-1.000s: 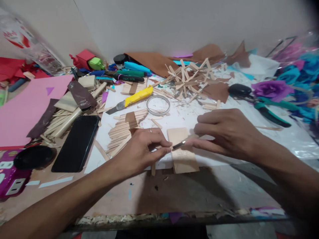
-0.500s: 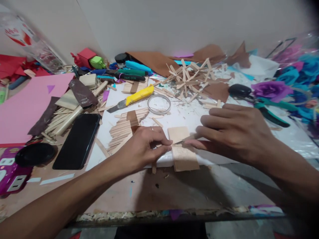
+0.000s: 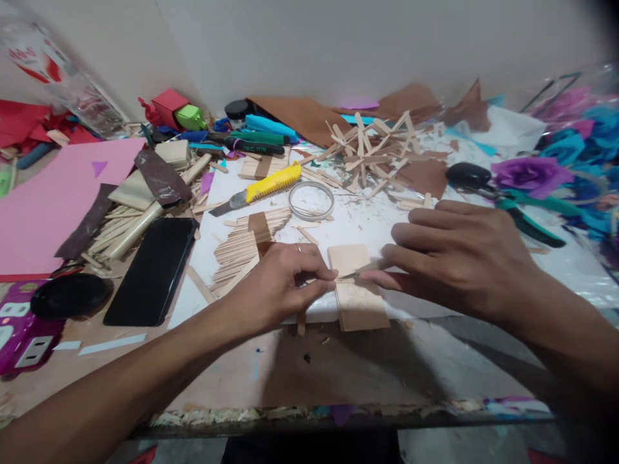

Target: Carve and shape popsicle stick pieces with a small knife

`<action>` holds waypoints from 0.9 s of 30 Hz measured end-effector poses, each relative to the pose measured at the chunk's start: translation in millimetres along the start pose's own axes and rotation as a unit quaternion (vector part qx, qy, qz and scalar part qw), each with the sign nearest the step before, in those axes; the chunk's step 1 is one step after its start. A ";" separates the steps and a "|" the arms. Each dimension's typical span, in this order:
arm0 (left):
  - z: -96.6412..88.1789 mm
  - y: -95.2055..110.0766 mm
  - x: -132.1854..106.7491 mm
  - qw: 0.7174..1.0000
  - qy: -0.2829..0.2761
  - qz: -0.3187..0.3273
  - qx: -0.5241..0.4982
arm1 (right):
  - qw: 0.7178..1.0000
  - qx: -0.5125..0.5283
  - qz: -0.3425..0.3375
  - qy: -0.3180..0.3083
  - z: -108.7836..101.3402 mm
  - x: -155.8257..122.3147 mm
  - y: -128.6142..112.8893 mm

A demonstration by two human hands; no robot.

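The wooden block (image 3: 362, 304) lies flat on the surface (image 3: 217, 380) near the front edge, at about five o'clock from the middle of the head view. The person's left hand (image 3: 281, 277) comes in at nine o'clock of it, thumb and forefinger pinched together on what looks like a thin wooden strip (image 3: 345, 281) laid across the block; most of the strip is hidden by the fingers. The right hand (image 3: 447, 251), at about two o'clock, grasps a slim blade (image 3: 370, 266) between thumb and curled fingers, its tip reaching toward the strip just beside the left fingertips. Whether the edge touches wood cannot be told.

The step in hand appears to be cutting or trimming the strip, with the block as backing. The next move calls for a firm left pinch, the fingertips clear of the edge, and light, controlled pressure from the right.

From the block, a row of stacked sticks (image 3: 239, 251) lies toward ten o'clock, a yellow cutter (image 3: 271, 183) beyond it, a ring (image 3: 331, 205) toward eleven, and a loose stick heap (image 3: 362, 154) at twelve.
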State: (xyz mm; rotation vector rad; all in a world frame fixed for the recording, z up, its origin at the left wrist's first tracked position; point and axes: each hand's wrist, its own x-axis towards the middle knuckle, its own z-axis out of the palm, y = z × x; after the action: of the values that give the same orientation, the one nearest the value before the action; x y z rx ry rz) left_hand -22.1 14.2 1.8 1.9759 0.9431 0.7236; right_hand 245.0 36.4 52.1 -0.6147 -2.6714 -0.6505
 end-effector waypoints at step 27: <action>1.4 -2.2 4.2 1.000 0.010 -0.019 0.009 | 0.878 0.368 0.124 -0.280 30.4 24.6 36.7</action>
State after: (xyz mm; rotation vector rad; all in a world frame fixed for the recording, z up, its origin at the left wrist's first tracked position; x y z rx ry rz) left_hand -19.5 17.9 -0.2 1.9639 0.9994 0.7175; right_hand 235.3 89.1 49.5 -0.9808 -2.9270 0.7109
